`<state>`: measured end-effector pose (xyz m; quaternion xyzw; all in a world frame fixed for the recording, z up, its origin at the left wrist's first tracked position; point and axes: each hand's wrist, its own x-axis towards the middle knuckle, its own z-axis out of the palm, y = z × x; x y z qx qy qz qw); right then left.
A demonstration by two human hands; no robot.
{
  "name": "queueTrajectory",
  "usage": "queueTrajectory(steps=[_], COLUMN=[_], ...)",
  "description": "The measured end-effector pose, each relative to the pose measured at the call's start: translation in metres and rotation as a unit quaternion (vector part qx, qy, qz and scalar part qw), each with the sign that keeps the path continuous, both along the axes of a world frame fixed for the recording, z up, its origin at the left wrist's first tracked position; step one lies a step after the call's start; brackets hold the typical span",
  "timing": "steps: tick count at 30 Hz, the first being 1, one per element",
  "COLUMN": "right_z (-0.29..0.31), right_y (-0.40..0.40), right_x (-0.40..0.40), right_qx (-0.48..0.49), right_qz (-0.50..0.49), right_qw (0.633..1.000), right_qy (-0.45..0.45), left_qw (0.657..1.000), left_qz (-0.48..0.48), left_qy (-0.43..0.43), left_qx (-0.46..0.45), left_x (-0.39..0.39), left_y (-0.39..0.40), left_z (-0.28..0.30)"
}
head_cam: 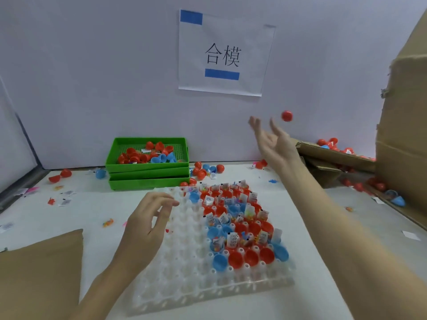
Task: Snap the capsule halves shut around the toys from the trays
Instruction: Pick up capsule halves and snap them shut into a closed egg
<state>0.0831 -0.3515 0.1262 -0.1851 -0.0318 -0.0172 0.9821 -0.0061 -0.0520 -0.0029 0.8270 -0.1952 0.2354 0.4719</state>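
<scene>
Red capsule point(286, 115) airborne off the spread right hand point(272, 140), seemingly tossed toward the far-right box point(332, 153); left hand point(147, 218) hovers loose-fingered, empty, over the tray point(184, 262) — next, grab another filled half.

Desk layout: cell tray point(184, 262) front centre, stacked bin trays point(147, 175) behind it.
Capsule halves point(240, 229) fill the cell tray's right part only. Loose capsules point(209, 169) lie right of the stack, more halves point(144, 154) in its top tray. Cardboard box point(335, 155) far right by the wall, paper sign point(223, 54) on the wall behind.
</scene>
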Motion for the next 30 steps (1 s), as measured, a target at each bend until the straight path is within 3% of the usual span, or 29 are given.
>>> queueTrajectory(steps=[2, 4, 10, 15, 21, 25, 30], right_z=[-0.018, -0.044, -0.086, -0.090, -0.104, -0.111, -0.112], right_y=[0.000, 0.009, 0.050, 0.065, 0.064, 0.067, 0.072], right_x=[-0.003, -0.012, -0.056, -0.071, -0.072, -0.069, -0.072], right_qx=[-0.176, -0.334, -0.574, -0.662, -0.705, -0.708, -0.675], right_qz=[0.034, 0.056, -0.092, -0.152, -0.196, -0.227, -0.255], right_qw=[0.983, 0.941, 0.814, 0.734, 0.680, 0.667, 0.691], right_qy=[0.027, 0.015, -0.013, -0.026, -0.039, -0.040, -0.042], left_qw=[1.000, 0.999, 0.988, 0.970, 0.929, 0.939, 0.955], left_qz=[-0.002, -0.003, -0.079, -0.136, -0.121, -0.109, -0.105], left_qy=[0.017, 0.032, 0.035, 0.008, 0.038, 0.031, -0.017], left_qx=[0.014, 0.037, 0.126, 0.203, 0.347, 0.325, 0.277], left_x=[0.001, 0.003, -0.003, -0.010, -0.010, -0.010, -0.009], left_y=[0.002, 0.003, 0.000, -0.007, -0.021, -0.021, -0.020], left_z=[-0.002, -0.007, -0.008, -0.008, -0.015, -0.017, -0.015])
